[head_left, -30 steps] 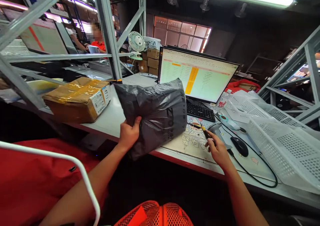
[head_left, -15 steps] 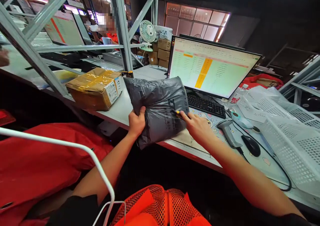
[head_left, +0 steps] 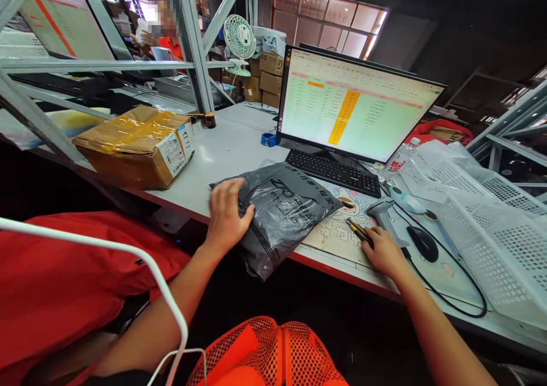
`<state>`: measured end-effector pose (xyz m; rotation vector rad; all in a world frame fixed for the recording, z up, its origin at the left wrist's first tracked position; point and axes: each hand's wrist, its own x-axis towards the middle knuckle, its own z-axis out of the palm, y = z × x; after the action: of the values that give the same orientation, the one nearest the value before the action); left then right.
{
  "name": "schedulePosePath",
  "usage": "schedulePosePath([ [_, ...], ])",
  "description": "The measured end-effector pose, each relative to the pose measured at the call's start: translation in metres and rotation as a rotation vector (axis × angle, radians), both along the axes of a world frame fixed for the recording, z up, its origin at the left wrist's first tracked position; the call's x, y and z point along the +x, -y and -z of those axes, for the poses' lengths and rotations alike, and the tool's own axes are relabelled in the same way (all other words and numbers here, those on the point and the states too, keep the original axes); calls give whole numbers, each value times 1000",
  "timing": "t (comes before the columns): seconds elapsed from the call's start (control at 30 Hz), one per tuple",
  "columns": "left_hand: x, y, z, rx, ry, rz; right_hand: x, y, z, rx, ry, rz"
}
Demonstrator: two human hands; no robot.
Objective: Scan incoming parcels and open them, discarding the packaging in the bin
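A: Where is the grey plastic mailer (head_left: 286,212)?
B: It lies at the front of the white desk (head_left: 222,147), near corner jutting over the edge, right part on the patterned mat (head_left: 329,241).
A: And the left hand (head_left: 228,218)?
B: Over the mailer's left end, thumb spread away from the fingers; I can't tell how firmly it touches.
A: The right hand (head_left: 383,253)?
B: Fingers wrapped around a yellow-and-black cutter (head_left: 358,228), at the mat, beside the grey scanner (head_left: 387,221).
A: What's behind the mailer?
B: A black keyboard (head_left: 333,172), just beside it, then the lit monitor (head_left: 371,110).
A: Further out?
B: A taped carton (head_left: 132,147) to the left; a black mouse (head_left: 423,243) and white perforated baskets (head_left: 496,238) to the right; a pale fan (head_left: 240,37) farther back.
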<state>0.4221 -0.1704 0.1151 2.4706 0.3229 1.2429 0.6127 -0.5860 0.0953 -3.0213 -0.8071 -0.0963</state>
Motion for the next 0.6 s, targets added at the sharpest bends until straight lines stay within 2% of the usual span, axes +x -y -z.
schedulePosePath([
  [0.07,14,0,-22,126,-88,315,7,-10,-9,91,35,-31],
  [0.13,36,2,-39,214,-200,475,12,-31,-24,256,101,-104],
  [0.2,59,8,-46,302,-357,483,15,-62,-40,449,140,-221],
  [0.3,83,23,-38,431,-563,434,16,-121,-56,647,70,-410],
  [0.37,87,33,-28,509,-569,404,13,-161,-57,674,-33,-511],
  [0.47,75,39,-15,598,-504,405,10,-206,-46,569,-206,-561],
  [0.53,60,35,-10,635,-484,477,9,-220,-37,493,-279,-516],
  [0.6,42,30,-6,632,-493,553,9,-222,-30,474,-326,-493],
])
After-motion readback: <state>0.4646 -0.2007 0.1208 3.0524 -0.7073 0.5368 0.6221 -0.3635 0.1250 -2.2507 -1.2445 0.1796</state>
